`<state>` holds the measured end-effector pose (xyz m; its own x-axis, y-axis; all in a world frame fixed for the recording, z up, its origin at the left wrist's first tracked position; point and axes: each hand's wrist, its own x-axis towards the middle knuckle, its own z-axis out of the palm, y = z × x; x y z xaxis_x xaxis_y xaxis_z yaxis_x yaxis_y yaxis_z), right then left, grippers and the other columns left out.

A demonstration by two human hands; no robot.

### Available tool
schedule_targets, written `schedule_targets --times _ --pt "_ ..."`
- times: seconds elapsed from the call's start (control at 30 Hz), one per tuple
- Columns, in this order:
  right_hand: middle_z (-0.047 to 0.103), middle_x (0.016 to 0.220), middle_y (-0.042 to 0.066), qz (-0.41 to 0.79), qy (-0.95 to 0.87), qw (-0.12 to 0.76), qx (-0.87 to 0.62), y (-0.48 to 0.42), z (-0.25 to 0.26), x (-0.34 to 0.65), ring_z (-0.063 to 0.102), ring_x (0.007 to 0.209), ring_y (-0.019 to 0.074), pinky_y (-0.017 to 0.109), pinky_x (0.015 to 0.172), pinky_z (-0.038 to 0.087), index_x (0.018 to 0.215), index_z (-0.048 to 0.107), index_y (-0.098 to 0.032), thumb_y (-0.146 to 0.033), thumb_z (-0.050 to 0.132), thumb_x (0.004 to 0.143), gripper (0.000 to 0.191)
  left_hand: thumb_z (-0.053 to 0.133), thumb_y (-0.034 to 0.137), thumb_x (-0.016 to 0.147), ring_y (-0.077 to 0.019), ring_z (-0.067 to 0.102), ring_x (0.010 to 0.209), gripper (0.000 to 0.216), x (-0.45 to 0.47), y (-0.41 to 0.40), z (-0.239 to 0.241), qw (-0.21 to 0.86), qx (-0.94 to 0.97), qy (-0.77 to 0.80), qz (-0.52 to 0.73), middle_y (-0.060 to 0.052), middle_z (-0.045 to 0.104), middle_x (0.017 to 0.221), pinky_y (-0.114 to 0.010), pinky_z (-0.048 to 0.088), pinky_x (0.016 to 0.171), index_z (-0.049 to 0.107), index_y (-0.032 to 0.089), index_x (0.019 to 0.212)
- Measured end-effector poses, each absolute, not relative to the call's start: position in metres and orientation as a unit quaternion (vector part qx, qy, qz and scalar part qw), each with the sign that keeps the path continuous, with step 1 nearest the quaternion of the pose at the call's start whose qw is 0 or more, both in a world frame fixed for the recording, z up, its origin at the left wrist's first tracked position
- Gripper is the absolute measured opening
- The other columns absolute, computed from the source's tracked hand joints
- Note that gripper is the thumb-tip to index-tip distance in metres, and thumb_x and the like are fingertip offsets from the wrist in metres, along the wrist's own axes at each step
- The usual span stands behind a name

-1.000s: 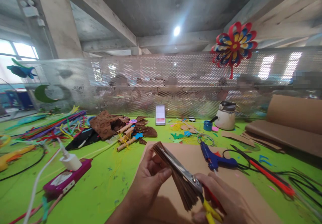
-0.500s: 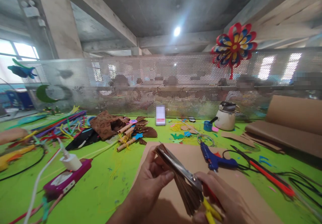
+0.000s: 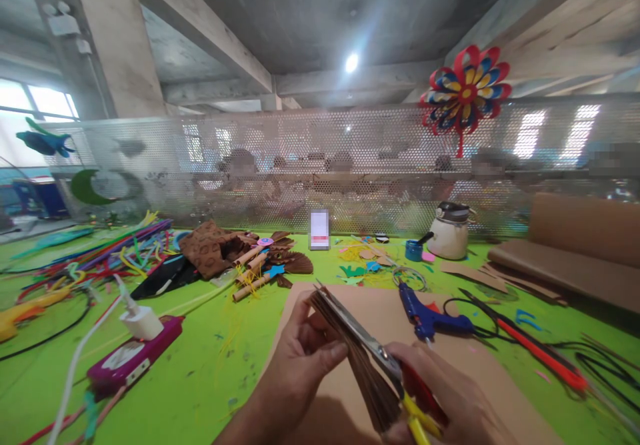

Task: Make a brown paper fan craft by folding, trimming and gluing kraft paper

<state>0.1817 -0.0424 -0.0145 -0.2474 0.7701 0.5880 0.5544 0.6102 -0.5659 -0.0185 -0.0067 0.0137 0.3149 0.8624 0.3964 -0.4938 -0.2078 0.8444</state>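
My left hand point(image 3: 300, 358) pinches a folded, pleated stack of brown paper point(image 3: 367, 381) between thumb and fingers. My right hand point(image 3: 450, 398) is closed round the red and yellow handles of a pair of scissors point(image 3: 380, 355). The steel blades run along the top edge of the pleated stack, their tips near my left fingers. Both hands hover over a brown cardboard sheet point(image 3: 380, 311) lying on the green table point(image 3: 210, 365).
A blue glue gun point(image 3: 425, 315) lies just beyond the cardboard, with red-handled tools point(image 3: 540, 355) to its right. A pink power strip point(image 3: 130, 361) with a white plug sits at left, past it coloured pipe cleaners point(image 3: 115, 251). Brown paper fans point(image 3: 265, 261), a white pot point(image 3: 450, 231) and rolled cardboard point(image 3: 580, 245) stand further back.
The scissors and pleated stack have shifted slightly right and down in my hands. A hand that showed at the far left edge half a second ago is gone.
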Motion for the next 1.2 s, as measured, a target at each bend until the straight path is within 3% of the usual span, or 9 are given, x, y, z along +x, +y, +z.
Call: schedule_targets --times 0.57,0.8,1.0,1.2 --pt "0.059 0.071 -0.001 0.14 -0.787 0.44 -0.41 -0.041 -0.021 0.187 0.055 0.048 0.0108 0.018 0.045 0.045 0.12 0.054 -0.027 -0.046 0.065 0.079 0.046 0.074 0.022 0.076 -0.011 0.057 0.078 0.039 -0.017 -0.006 0.015 0.608 0.536 0.175 0.559 0.0 0.063 0.084 -0.024 0.046 0.074 0.053 0.025 0.109" --pt "0.057 0.067 -0.003 0.152 -0.769 0.452 -0.427 -0.04 -0.017 0.188 0.05 0.045 0.0087 0.016 0.042 0.04 0.111 0.059 -0.025 -0.04 0.067 0.076 0.039 0.075 0.021 0.073 -0.0132 0.061 0.074 0.044 -0.017 -0.006 0.022 0.632 0.515 0.165 0.555 -0.002 0.066 0.085 -0.024 0.048 0.069 0.055 0.024 0.112" --pt "0.07 0.08 0.004 0.094 -0.733 0.477 -0.476 -0.024 -0.011 0.199 0.063 0.062 0.0169 0.023 0.056 0.053 0.101 0.066 -0.02 -0.037 0.065 0.076 0.031 0.075 0.017 0.071 -0.0119 0.06 0.068 0.039 -0.021 -0.003 0.026 0.674 0.45 0.188 0.554 -0.002 0.064 0.078 -0.024 0.048 0.07 0.063 0.018 0.108" --pt "0.069 0.103 0.01 0.057 -0.701 0.429 -0.567 -0.011 -0.005 0.213 0.064 0.085 0.0227 0.034 0.074 0.053 0.114 0.063 -0.018 -0.039 0.058 0.082 0.038 0.07 0.017 0.076 -0.0152 0.063 0.075 0.023 -0.027 0.007 0.023 0.713 0.425 0.243 0.502 -0.007 0.067 0.081 -0.024 0.049 0.069 0.065 0.013 0.098"
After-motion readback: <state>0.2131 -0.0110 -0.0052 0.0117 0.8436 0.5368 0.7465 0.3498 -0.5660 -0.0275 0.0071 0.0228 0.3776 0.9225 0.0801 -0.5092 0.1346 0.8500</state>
